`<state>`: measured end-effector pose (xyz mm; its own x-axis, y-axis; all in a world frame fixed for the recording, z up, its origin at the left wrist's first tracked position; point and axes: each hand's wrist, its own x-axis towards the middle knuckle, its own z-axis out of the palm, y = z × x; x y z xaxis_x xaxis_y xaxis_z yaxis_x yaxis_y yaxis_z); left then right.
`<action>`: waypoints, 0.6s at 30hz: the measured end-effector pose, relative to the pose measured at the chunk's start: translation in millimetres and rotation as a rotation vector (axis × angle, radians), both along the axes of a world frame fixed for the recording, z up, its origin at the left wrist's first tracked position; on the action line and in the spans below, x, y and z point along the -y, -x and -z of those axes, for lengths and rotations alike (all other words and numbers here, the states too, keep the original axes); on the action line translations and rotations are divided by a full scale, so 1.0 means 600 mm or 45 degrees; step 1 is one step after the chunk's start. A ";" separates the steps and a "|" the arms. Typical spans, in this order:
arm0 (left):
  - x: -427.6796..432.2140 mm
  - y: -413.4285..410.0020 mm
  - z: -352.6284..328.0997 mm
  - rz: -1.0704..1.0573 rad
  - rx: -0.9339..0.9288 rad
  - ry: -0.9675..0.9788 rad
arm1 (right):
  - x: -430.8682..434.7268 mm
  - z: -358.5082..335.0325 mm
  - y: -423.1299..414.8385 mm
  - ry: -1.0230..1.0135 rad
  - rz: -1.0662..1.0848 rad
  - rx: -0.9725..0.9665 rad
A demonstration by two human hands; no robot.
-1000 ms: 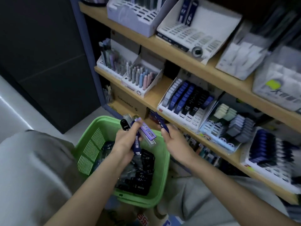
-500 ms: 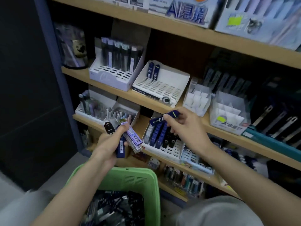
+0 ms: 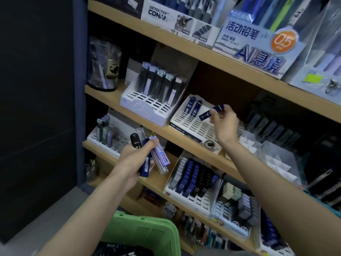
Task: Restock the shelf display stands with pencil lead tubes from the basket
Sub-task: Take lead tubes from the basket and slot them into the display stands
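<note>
Right hand [image 3: 224,124] with blue tube [image 3: 212,113] above white stand [image 3: 192,127], two tubes [image 3: 190,107] inside

Your way into the white slotted stand [image 3: 191,124] is open: only two blue tubes [image 3: 191,105] at its back-left. Upper shelf board [image 3: 184,45] caps headroom, tall-tube stand [image 3: 144,108] crowds left.

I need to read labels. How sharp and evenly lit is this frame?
Head view: dim, soft light; goods at far right blur; the shelf slants across the frame; "03" on the black tube in the left hand is readable; left wall nearly black.
</note>
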<state>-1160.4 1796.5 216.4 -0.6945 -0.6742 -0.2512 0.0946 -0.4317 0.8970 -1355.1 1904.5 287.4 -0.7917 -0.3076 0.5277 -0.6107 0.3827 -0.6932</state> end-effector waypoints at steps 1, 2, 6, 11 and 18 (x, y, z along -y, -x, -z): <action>0.006 0.004 0.004 -0.001 -0.002 0.000 | 0.004 0.001 0.008 -0.032 0.033 -0.047; 0.012 0.007 0.008 0.002 -0.003 0.001 | 0.007 0.002 0.016 -0.075 0.060 -0.095; 0.025 0.018 0.024 0.025 -0.025 -0.032 | 0.021 -0.002 0.043 -0.280 0.094 -0.092; 0.030 0.020 0.040 0.031 -0.033 -0.060 | 0.033 -0.008 0.060 -0.356 0.134 -0.008; 0.032 0.029 0.043 0.048 -0.058 -0.064 | 0.041 -0.022 0.059 -0.447 0.134 -0.019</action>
<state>-1177.6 1777.2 190.9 -0.7305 -0.6349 -0.2516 0.1181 -0.4802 0.8692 -1390.5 1879.7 300.7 -0.8216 -0.3897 0.4162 -0.5647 0.6569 -0.4996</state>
